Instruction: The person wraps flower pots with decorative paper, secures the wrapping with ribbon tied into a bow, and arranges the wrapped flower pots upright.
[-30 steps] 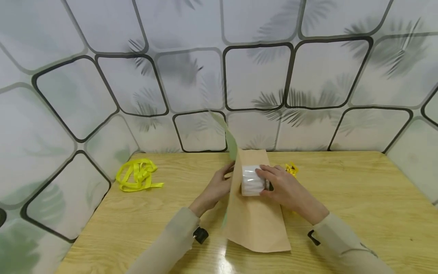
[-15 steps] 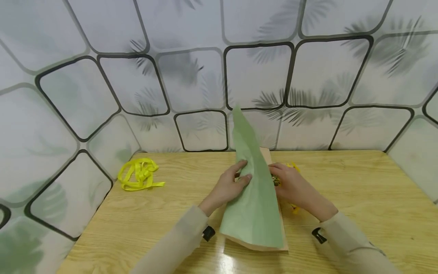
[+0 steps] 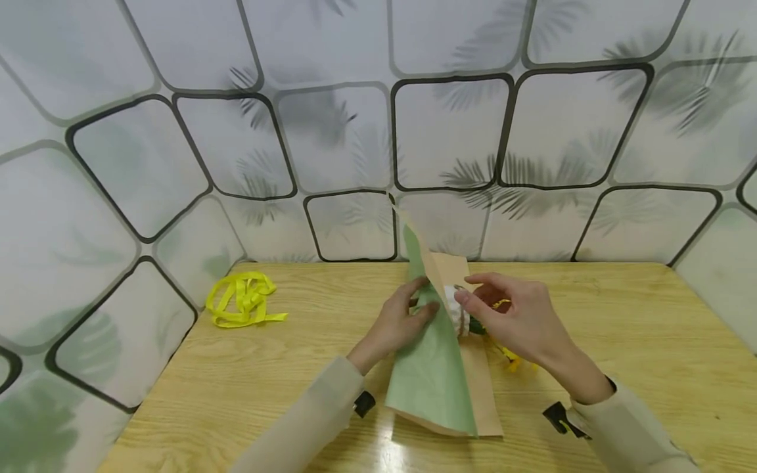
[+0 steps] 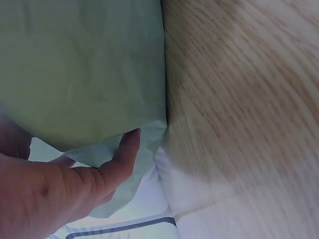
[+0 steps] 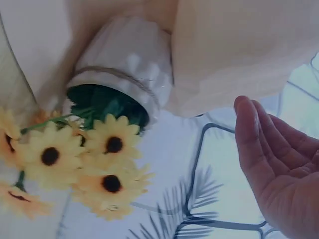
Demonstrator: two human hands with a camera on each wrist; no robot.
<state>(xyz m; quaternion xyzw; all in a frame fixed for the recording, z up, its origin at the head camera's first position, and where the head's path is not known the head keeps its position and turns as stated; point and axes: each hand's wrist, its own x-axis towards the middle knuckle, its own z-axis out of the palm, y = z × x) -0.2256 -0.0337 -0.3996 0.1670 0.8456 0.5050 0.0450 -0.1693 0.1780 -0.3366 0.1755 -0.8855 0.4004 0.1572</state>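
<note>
A sheet of wrapping paper, green [image 3: 428,378] outside and tan [image 3: 483,394] inside, stands folded over on the table. My left hand [image 3: 399,318] rests against the green side, its fingertips pressing the raised flap leftward of the pot. Inside the fold a white ribbed flowerpot [image 5: 129,50] lies on its side, a twine band [image 5: 117,72] near its rim. Yellow artificial flowers [image 5: 50,157] with dark centres spill out of it. Beside the pot, my right hand [image 3: 526,322] hovers with loosely bent fingers and holds nothing. Part of the pot is hidden behind the flap.
A bundle of bright yellow ribbon [image 3: 242,299] lies at the left of the wooden table [image 3: 639,361]. A patterned cloth [image 3: 449,131] covers the wall behind the table's far edge. Black wrist straps hang under both sleeves.
The paper flap swung rightward over the pot, then lifted partly back. My left hand moved onto its green side. My right hand let go of the pot and drew up and right.
</note>
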